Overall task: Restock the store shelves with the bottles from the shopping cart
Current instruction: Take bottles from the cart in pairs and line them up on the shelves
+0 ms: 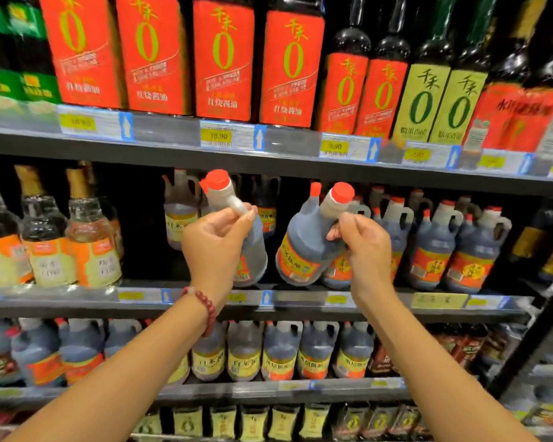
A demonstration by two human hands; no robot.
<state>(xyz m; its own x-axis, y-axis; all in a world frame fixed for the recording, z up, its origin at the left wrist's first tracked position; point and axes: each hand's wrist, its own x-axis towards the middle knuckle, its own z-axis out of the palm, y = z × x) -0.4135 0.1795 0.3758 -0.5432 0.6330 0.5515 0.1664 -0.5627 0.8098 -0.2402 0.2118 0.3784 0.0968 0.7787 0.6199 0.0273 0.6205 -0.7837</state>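
Here each hand's grip clasps a dark-filled jug's handle: left hand point(216, 240); right hand point(366, 247).

I see my left hand point(216, 247) gripping a red-capped jug point(237, 224) by its handle, my right hand point(366, 250) gripping a second jug point(307, 247), tilted left. Both hang above the middle shelf's front edge point(300, 301).

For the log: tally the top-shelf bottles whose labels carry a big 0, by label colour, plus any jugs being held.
Red-label bottles: 6
Yellow-label bottles: 2
Held jugs: 2, the left jug in the left hand and the right jug in the right hand
Total: 10
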